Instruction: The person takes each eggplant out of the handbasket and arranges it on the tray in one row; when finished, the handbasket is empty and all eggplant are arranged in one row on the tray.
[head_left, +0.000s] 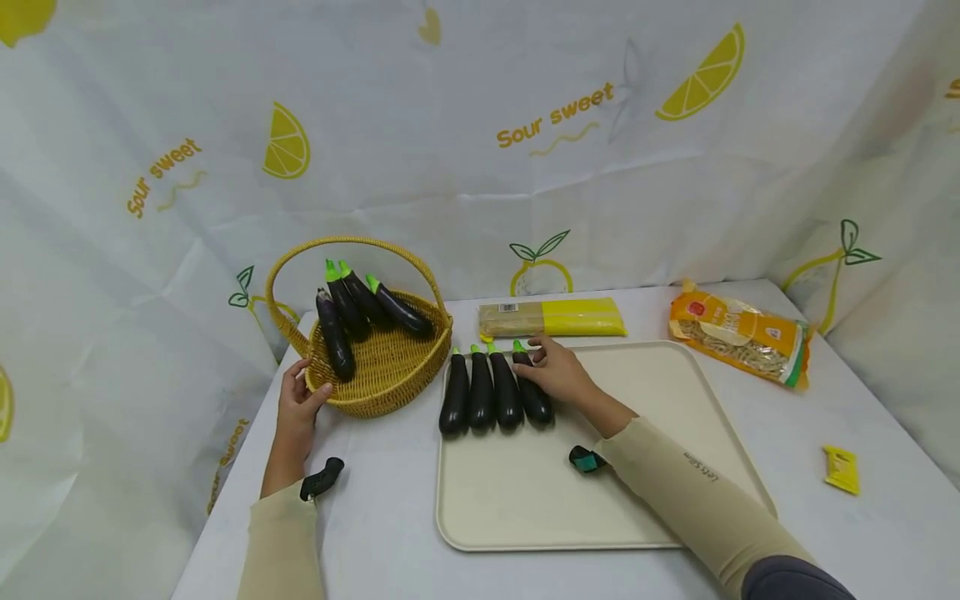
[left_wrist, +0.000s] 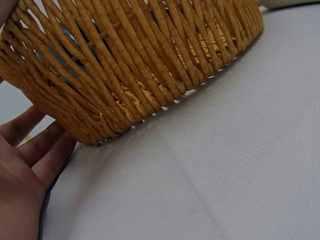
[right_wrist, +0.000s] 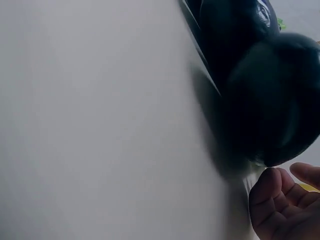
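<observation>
A wicker basket [head_left: 390, 392] with a tall handle stands on the left of the table, several dark eggplants [head_left: 335, 337] inside it. My left hand [head_left: 298, 408] grips its near left side, thumb in front; in the left wrist view the fingers [left_wrist: 47, 145] lie against the woven wall [left_wrist: 125, 65]. On the beige tray [head_left: 562, 508], several more eggplants [head_left: 480, 392] lie side by side, green stems toward the back. The rightmost eggplant [head_left: 537, 404] is held near its stem end by my right hand [head_left: 558, 371]. Close up, its rounded dark end [right_wrist: 275, 100] hides part of that grip.
Behind the tray lies a yellow-and-clear packet [head_left: 581, 317], perhaps noodles. An orange bag of dried food [head_left: 738, 333] is at the back right, and a small yellow packet [head_left: 842, 469] lies on the right. A white lemon-print curtain [head_left: 450, 167] hangs behind the table.
</observation>
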